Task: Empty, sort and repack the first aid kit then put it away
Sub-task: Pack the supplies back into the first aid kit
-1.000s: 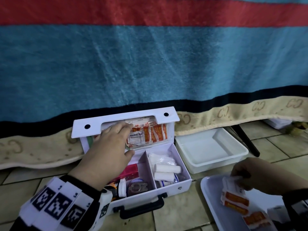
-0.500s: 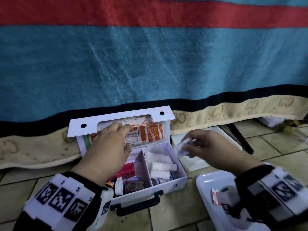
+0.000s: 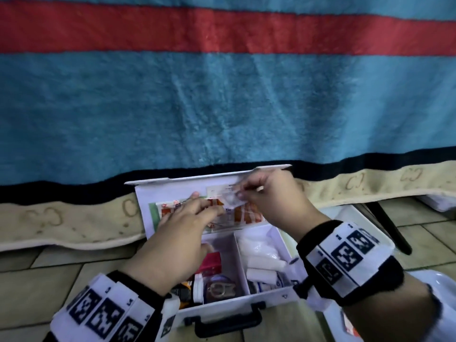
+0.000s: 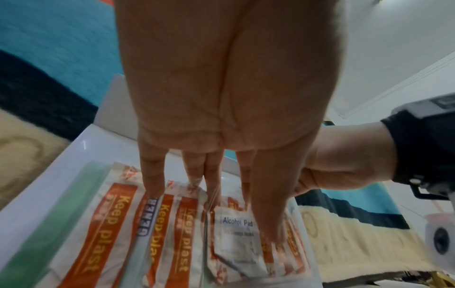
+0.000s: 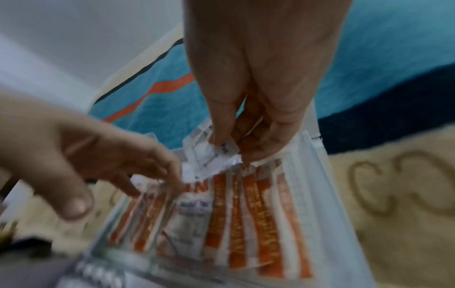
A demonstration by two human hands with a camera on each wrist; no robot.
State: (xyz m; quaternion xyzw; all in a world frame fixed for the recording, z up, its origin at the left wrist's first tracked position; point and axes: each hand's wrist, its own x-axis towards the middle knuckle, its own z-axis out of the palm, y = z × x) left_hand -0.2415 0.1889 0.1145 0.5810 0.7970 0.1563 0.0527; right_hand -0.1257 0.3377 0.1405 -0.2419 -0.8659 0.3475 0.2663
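The white first aid kit (image 3: 222,307) sits open on the tiled floor, its lid (image 3: 172,184) upright against the blanket. A clear pocket in the lid holds orange plaster strips (image 4: 115,224) and an alcohol pad (image 4: 236,230). My left hand (image 3: 204,206) lies with straight fingers (image 4: 152,181) on that pocket. My right hand (image 3: 240,193) pinches a small white packet (image 5: 209,157) at the pocket's top edge, over the plasters (image 5: 258,214). Bandage rolls (image 3: 261,262) fill the right compartment. A red box (image 3: 212,262) and small bottles lie in the left one.
A white bin (image 3: 355,215) stands just right of the kit, and a white tray (image 3: 434,282) lies at the lower right. A black leg (image 3: 389,230) slants behind the bin. The striped blanket (image 3: 222,107) hangs directly behind the lid.
My right hand left the lower-right tray, crossed over the bin with a small white packet and now holds it at the lid pocket. My left hand stayed on the pocket.
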